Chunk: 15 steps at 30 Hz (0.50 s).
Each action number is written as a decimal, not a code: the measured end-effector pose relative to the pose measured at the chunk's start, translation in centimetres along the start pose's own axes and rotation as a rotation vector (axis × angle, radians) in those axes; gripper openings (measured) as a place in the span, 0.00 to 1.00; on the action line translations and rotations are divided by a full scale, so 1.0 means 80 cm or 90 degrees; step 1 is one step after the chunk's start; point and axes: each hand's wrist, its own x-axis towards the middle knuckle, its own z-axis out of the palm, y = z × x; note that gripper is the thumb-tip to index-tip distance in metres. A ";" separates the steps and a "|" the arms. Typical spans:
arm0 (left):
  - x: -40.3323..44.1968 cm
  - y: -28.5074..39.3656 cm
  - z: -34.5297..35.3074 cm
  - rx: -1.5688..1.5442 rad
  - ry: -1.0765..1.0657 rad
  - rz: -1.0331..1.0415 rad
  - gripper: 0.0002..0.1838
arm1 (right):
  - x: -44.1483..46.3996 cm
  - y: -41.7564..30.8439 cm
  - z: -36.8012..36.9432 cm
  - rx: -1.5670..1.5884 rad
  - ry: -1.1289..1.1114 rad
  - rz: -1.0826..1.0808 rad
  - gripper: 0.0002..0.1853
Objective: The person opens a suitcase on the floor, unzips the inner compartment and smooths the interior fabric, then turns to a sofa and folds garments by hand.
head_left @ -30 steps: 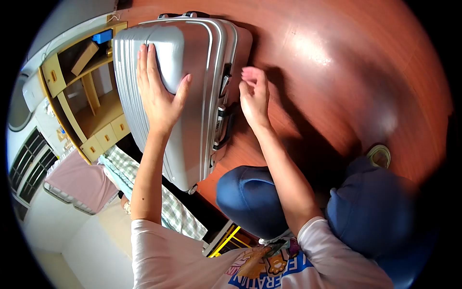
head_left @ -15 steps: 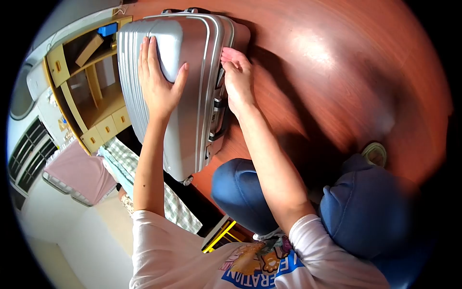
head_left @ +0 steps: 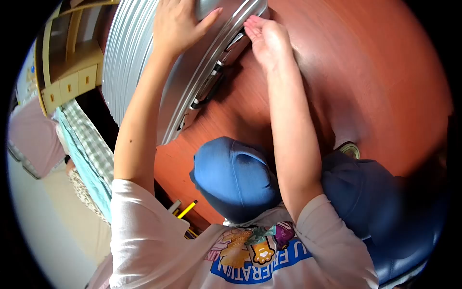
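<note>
A silver hard-shell suitcase (head_left: 131, 58) with ribbed grooves lies on the floor, partly cut off by the upper edge of the head view. My left hand (head_left: 177, 26) rests flat on its upper shell, thumb spread to the right; the other fingertips are out of view. On the right, my right hand (head_left: 269, 42) is turned partly palm up, with its fingers stretched out at the suitcase's rim. Whether the fingertips touch the rim cannot be made out. Black-and-silver latches and a side handle (head_left: 207, 86) line the side of the case below that hand.
Reddish-brown wooden floor (head_left: 375, 72) extends to the right. My blue-clad knee (head_left: 231, 176) is close below the suitcase. A wooden cabinet with drawers (head_left: 70, 89) and a bed with a checkered cloth (head_left: 89, 137) stand at the left. A yellow-edged object (head_left: 187, 209) is near my shirt.
The suitcase and both hands now appear higher in view, and the suitcase looks more tilted. Both hands keep about the same places on or beside it.
</note>
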 end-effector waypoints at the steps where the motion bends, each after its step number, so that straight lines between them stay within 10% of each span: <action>1: -0.002 -0.002 -0.003 -0.028 0.012 0.002 0.38 | 0.006 -0.005 0.003 -0.008 -0.003 0.030 0.22; 6: -0.058 0.001 -0.010 -0.144 0.134 -0.116 0.37 | 0.106 -0.020 -0.013 -0.047 0.042 0.131 0.10; 9: -0.157 0.049 -0.017 -0.148 0.347 -0.195 0.17 | 0.103 -0.039 0.028 -0.229 0.013 -0.065 0.11; 15: -0.483 0.081 0.016 -0.285 0.568 -1.008 0.19 | 0.116 -0.110 0.120 -0.638 -0.168 -0.200 0.26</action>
